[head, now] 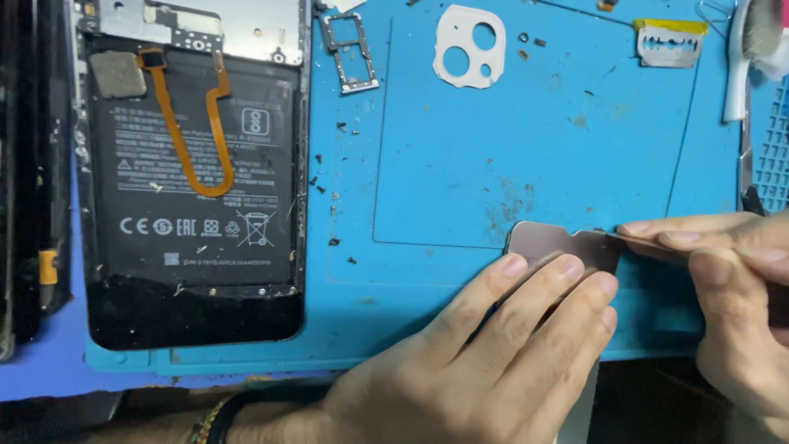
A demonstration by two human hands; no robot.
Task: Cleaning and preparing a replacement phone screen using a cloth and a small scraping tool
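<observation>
Pressing down with the left hand (485, 362), fingers (567, 267) spread flat on a pinkish-grey phone back panel (552, 240) at the near right of the blue work mat (493, 140). Pinching with the right hand (731, 288), fingers (666, 238) closed on what is possibly a thin blade or pry tool (629, 238), too little of it showing to be sure; tip touching the panel's far right edge. Panel overhanging the near edge of the mat, partly hidden under the left fingers.

Lying at the far left: an opened phone (193, 173), black battery (193, 164) exposed, orange flex cable (193, 131) looping across it. Resting just right of the phone, a metal card tray (349, 51). Sitting further right, far side: a white camera-lens frame (468, 45), then a razor blade (670, 43) with a yellow strip. Scattering across the mat, small dark specks and screws. Standing at the far right edge, a white brush handle (737, 74).
</observation>
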